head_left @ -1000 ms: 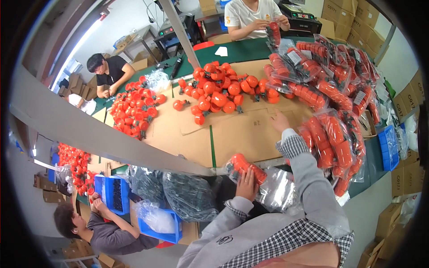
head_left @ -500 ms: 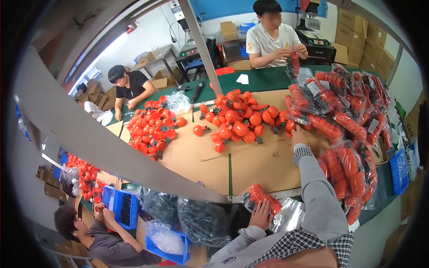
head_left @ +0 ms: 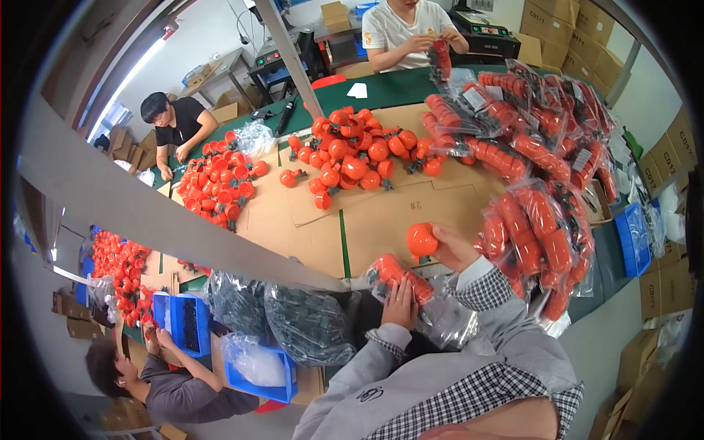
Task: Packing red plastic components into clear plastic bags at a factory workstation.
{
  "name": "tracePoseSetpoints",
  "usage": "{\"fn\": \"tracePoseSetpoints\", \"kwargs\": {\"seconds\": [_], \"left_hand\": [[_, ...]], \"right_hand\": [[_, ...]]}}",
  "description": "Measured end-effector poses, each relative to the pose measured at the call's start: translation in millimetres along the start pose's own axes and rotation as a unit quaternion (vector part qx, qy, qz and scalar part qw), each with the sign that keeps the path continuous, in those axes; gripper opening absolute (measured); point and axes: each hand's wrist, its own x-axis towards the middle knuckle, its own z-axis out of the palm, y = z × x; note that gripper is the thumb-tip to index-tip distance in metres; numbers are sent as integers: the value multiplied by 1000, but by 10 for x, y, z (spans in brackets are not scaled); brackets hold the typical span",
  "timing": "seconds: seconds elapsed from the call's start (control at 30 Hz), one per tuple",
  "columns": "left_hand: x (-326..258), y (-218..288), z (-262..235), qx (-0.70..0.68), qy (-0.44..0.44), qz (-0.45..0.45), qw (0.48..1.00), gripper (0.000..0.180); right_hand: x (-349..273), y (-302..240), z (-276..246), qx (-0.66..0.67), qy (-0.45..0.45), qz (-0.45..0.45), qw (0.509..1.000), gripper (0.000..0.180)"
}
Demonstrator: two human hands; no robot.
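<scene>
At the table's front edge, my left hand [head_left: 399, 306] rests over a clear plastic bag of red cups [head_left: 391, 270], fingers curled onto it. The bag's loose plastic end [head_left: 449, 315] spreads to the right, below my right forearm. My right hand [head_left: 455, 248] grips a single orange-red plastic cup [head_left: 422, 240] by its right side, just above the cardboard. The cup's rounded outside shows; any fitting on it is hidden. Beyond, on the cardboard, lies a heap of loose orange-red cups [head_left: 353, 167] with dark fittings.
Filled bags [head_left: 535, 227] pile up on the right. A second cup heap [head_left: 217, 183] lies left, behind a slanting grey post [head_left: 183, 213]. Dark bags [head_left: 308, 312] and blue bins [head_left: 290, 378] stand at lower left. Three co-workers sit around the table, one holding a bag [head_left: 440, 60].
My right hand has come back from the heap toward me with one cup in it. My left hand stays on the bag. The whole view has shifted.
</scene>
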Motion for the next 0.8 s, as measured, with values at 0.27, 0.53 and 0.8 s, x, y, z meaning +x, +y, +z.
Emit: {"fn": "tracePoseSetpoints", "kwargs": {"seconds": [0.27,0.53,0.8], "left_hand": [[-132,75,141,4,7,-37,999,66],[-477,467,110,-113,86,23,990,55],[-767,755,272,-227,52,43,971,41]], "right_hand": [[-1052,108,593,-211,-15,-12,977,60],[-1635,88,843,-470,-13,-157,868,51],[-1950,202,827,-538,-4,-212,816,51]]}}
